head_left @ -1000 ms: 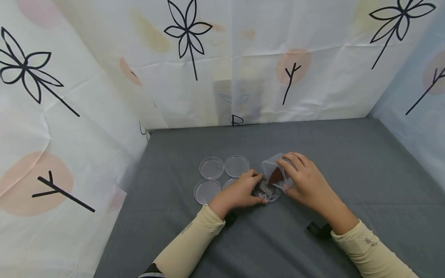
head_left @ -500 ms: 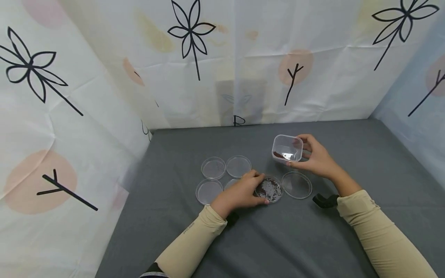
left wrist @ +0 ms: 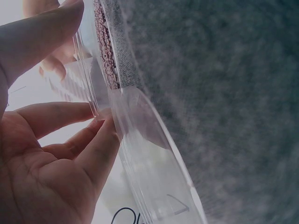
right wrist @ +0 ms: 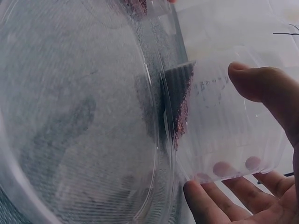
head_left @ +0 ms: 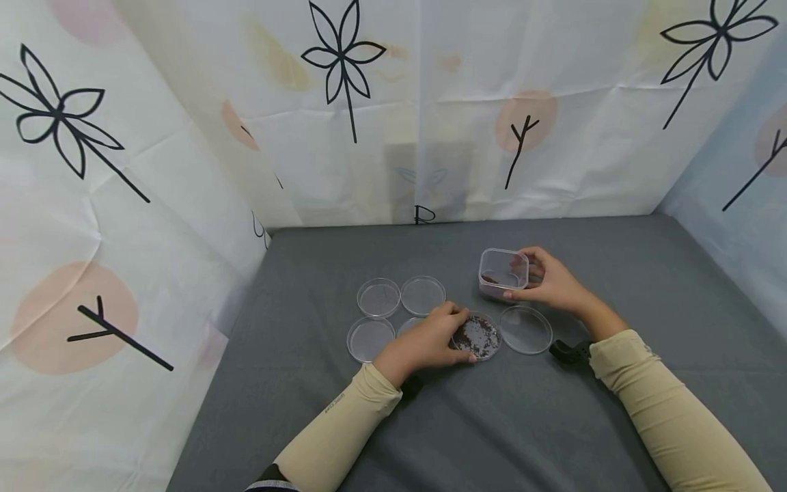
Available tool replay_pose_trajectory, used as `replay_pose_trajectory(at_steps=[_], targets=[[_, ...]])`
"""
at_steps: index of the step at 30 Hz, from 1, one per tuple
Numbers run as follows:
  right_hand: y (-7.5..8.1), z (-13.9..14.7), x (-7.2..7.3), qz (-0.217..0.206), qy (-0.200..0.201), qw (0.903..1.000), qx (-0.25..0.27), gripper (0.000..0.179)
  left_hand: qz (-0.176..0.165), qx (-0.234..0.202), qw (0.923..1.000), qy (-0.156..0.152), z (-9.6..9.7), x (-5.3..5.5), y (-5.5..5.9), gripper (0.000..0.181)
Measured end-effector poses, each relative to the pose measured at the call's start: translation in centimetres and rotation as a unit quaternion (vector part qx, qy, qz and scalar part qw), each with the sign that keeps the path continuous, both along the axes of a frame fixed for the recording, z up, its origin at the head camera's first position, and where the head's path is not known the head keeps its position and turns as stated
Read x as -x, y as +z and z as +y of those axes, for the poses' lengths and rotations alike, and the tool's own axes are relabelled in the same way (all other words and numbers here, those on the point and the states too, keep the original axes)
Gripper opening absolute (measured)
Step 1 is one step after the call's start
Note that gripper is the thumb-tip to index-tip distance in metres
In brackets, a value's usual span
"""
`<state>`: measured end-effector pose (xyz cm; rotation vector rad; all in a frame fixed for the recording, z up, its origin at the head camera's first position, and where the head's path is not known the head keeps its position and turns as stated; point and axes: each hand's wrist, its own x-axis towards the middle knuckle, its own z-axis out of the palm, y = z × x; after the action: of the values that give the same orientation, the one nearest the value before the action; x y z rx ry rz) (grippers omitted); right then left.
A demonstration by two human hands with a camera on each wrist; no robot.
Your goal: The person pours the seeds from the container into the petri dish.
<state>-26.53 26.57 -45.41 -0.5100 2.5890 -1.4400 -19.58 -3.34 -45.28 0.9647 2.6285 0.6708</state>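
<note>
My left hand (head_left: pixel 424 339) holds a round clear petri dish (head_left: pixel 481 336) by its rim, thumb at the near side and fingers at the far side. Small brown beads (left wrist: pixel 105 46) lie scattered over its bottom. Behind and to the right, my right hand (head_left: pixel 549 281) grips a clear, rounded-square plastic container (right wrist: pixel 217 121) from its right side. The container stands upright at or just above the table; I cannot tell whether it touches. Brown beads (right wrist: pixel 182 119) are heaped against one side inside it.
Right of the beaded dish lies a clear round dish (head_left: pixel 525 331). Several more clear dishes, among them a back-left one (head_left: pixel 378 298) and a front-left one (head_left: pixel 369 340), sit left of it; one is partly behind my left hand. Grey cloth (head_left: pixel 344 253) covers the table, and a patterned curtain (head_left: pixel 455 109) rises behind.
The right hand has carried the container from its tilt over the beaded dish back and away, turned it upright, then lowered it slightly. My left hand keeps its hold on the dish.
</note>
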Motion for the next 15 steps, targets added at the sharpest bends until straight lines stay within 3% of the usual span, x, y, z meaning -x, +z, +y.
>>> replay_pose_trajectory(at_steps=[15], targets=[[-0.43,0.24,-0.01,-0.005,0.011,0.9999,0.009,0.088,0.0,-0.002,1.0,0.001,0.03,-0.01,-0.02,0.084]])
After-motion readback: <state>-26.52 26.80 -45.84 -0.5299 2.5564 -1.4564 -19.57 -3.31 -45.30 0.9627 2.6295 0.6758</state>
